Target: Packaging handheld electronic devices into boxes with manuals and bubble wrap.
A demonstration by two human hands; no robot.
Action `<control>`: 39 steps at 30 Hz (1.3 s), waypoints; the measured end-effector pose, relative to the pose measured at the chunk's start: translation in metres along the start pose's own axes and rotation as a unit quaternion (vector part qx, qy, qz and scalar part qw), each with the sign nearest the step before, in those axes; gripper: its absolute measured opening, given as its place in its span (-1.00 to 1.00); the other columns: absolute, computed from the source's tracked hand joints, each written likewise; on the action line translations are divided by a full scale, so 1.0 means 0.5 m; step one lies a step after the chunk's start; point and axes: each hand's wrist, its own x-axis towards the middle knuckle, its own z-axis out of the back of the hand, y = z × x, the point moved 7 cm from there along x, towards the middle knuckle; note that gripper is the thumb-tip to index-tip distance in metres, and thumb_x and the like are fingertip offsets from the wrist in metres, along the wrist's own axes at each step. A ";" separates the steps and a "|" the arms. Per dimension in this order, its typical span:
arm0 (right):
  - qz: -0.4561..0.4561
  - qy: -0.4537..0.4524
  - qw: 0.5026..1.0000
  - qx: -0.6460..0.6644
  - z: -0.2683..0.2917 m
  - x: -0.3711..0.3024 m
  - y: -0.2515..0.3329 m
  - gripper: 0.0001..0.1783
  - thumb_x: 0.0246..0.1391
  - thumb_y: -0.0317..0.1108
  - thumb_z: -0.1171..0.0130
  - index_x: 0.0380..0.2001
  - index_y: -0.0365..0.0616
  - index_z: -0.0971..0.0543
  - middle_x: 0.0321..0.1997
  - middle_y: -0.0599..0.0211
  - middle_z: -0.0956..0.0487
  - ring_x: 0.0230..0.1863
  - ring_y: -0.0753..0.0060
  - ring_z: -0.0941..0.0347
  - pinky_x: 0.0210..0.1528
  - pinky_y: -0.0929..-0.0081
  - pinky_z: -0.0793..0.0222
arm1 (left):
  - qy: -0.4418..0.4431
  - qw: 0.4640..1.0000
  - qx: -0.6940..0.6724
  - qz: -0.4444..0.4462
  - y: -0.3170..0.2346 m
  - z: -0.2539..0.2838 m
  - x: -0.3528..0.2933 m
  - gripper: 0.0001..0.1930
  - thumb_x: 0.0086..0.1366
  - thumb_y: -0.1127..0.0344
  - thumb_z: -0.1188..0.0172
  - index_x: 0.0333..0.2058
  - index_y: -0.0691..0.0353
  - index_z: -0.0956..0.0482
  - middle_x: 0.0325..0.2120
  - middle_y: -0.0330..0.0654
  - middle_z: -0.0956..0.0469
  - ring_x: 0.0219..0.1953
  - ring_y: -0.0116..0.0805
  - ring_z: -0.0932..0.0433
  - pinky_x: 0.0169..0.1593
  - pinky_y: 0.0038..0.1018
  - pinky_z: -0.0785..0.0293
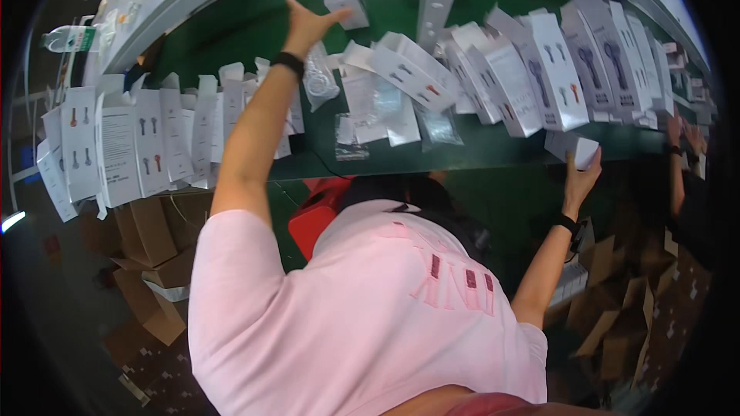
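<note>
1. Pink shirt (362,316) fills the lower middle, nearest the camera; both forearms rise from it toward a green surface (254,23).
2. Left hand (307,25) reaches far up, fingers spread open, fingertips touching a small white box (344,1) lying on the green surface.
3. Right hand (580,177) grips another small white box (574,146) at the surface's near edge.
4. Rows of white cartons (539,69) printed with small tool pictures stand along the surface on both sides.
5. Clear plastic bags (320,77) lie between them.
6. Brown cardboard pieces (154,262) lie below
</note>
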 end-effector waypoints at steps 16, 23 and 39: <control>-0.060 0.154 0.985 0.055 -0.045 0.088 -0.149 0.14 -0.04 -0.15 -0.42 0.40 -0.21 0.12 0.40 -0.14 -0.08 0.40 0.11 -0.04 0.37 0.30 0.06 | -0.077 0.925 0.032 -0.371 -0.101 0.062 -0.042 -0.16 -0.19 0.37 -0.52 0.12 0.19 -0.30 0.03 -0.08 -0.35 0.11 -0.05 -0.34 0.12 -0.27 -0.39; 0.040 0.161 0.981 -0.100 -0.025 0.079 -0.067 0.10 -0.09 -0.17 -0.43 0.35 -0.33 0.01 0.20 -0.17 -0.36 0.17 0.09 -0.38 0.13 0.25 -0.32 | -0.134 0.926 -0.005 -0.353 -0.187 0.184 -0.197 -0.13 -0.20 0.34 -0.56 0.14 0.19 -0.29 0.03 -0.06 -0.31 0.07 -0.13 -0.37 0.10 -0.33 -0.38; 0.256 0.567 0.772 0.133 -0.224 -0.347 0.849 -0.33 0.05 -0.31 -0.25 0.22 -0.25 -0.32 0.09 -0.03 -0.52 0.02 0.14 -0.54 0.02 0.34 -0.42 | -0.211 0.961 -0.176 -0.021 0.086 0.278 -0.650 -0.08 -0.07 0.13 -0.46 0.19 0.34 -0.13 0.01 -0.07 -0.32 0.05 -0.26 -0.36 0.12 -0.38 -0.29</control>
